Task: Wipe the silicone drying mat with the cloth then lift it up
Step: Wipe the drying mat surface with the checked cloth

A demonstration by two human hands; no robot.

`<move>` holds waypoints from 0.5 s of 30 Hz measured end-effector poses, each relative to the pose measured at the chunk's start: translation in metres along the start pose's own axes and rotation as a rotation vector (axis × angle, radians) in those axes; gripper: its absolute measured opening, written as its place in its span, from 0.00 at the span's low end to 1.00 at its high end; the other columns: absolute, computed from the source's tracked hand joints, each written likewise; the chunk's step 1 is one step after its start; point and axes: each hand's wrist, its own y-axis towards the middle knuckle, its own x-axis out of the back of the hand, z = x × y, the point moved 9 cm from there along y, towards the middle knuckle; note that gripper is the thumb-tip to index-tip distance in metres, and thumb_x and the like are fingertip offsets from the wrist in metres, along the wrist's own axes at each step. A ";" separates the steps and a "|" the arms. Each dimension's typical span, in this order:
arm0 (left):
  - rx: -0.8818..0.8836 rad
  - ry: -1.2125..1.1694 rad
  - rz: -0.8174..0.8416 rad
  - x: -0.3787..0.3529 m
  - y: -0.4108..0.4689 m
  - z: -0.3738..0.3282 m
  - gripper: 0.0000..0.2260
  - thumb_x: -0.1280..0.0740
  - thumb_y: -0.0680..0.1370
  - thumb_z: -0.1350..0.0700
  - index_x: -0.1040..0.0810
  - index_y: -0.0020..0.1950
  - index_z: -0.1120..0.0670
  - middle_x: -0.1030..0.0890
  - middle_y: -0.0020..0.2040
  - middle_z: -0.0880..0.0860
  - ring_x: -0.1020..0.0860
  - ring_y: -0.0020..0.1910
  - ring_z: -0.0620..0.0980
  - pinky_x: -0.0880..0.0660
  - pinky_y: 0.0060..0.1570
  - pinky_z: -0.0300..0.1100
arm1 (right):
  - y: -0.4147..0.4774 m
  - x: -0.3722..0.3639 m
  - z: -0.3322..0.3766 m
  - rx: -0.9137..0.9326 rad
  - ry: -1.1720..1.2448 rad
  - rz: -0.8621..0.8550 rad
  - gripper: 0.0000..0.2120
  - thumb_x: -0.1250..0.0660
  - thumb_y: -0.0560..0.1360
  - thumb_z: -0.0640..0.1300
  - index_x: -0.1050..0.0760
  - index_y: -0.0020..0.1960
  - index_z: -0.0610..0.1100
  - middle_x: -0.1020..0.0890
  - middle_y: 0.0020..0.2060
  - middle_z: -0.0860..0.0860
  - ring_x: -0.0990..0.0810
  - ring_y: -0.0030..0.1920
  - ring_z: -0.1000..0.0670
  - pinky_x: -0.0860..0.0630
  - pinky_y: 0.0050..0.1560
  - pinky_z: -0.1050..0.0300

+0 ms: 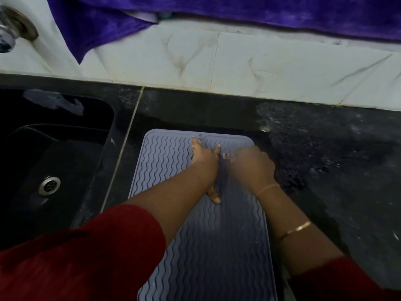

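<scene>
The grey ribbed mat (195, 246) is laid flat on the black stone counter (325, 148), pressed by the left hand (205, 157) with fingers spread straight. The right hand (249, 164) is blurred, its grasp unreadable. A black sink (86, 148) is set leftward; white tiles (260, 66) and purple fabric (260, 14) are seen beyond.

One head-worn camera looks steeply down, close over the countertop (303, 127).

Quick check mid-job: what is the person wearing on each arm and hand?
A dark red left sleeve and matching right sleeve leave the forearms bare. The right arm wears two thin gold bands: a wrist bangle and a forearm bangle. No jewellery shows on the left hand; the right hand is blurred.
</scene>
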 end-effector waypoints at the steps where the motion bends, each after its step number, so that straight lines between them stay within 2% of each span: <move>1: 0.011 0.002 0.013 -0.001 0.003 0.001 0.66 0.37 0.58 0.21 0.70 0.75 0.57 0.46 0.78 0.58 0.45 0.74 0.68 0.58 0.67 0.71 | 0.010 0.006 0.001 0.010 0.036 -0.019 0.12 0.38 0.75 0.49 0.23 0.56 0.46 0.26 0.57 0.42 0.27 0.56 0.38 0.28 0.47 0.50; 5: 0.013 0.006 0.003 -0.001 0.007 0.000 0.67 0.35 0.58 0.23 0.71 0.75 0.59 0.40 0.76 0.62 0.43 0.74 0.67 0.58 0.68 0.69 | 0.040 0.008 0.029 0.258 -0.152 0.002 0.15 0.36 0.75 0.50 0.25 0.61 0.51 0.26 0.57 0.46 0.30 0.60 0.39 0.31 0.56 0.41; 8: 0.025 -0.010 -0.029 -0.001 0.008 0.001 0.63 0.33 0.62 0.26 0.70 0.75 0.59 0.38 0.74 0.64 0.43 0.74 0.67 0.57 0.70 0.67 | 0.054 0.011 0.011 0.169 -0.155 0.055 0.16 0.36 0.75 0.47 0.25 0.62 0.53 0.26 0.59 0.46 0.30 0.62 0.38 0.32 0.58 0.39; 11: 0.026 -0.015 -0.042 -0.001 0.008 0.002 0.64 0.33 0.62 0.26 0.70 0.75 0.59 0.38 0.74 0.64 0.43 0.74 0.66 0.57 0.70 0.66 | 0.062 0.012 -0.015 0.026 -0.158 0.056 0.16 0.36 0.75 0.46 0.25 0.63 0.50 0.25 0.59 0.44 0.30 0.62 0.38 0.32 0.58 0.40; 15: 0.019 0.006 -0.045 0.000 0.007 0.001 0.65 0.34 0.60 0.24 0.70 0.75 0.59 0.38 0.74 0.64 0.42 0.74 0.66 0.57 0.70 0.66 | 0.052 0.008 -0.004 -0.011 -0.084 0.087 0.16 0.37 0.75 0.50 0.26 0.61 0.46 0.25 0.58 0.41 0.27 0.60 0.38 0.26 0.56 0.43</move>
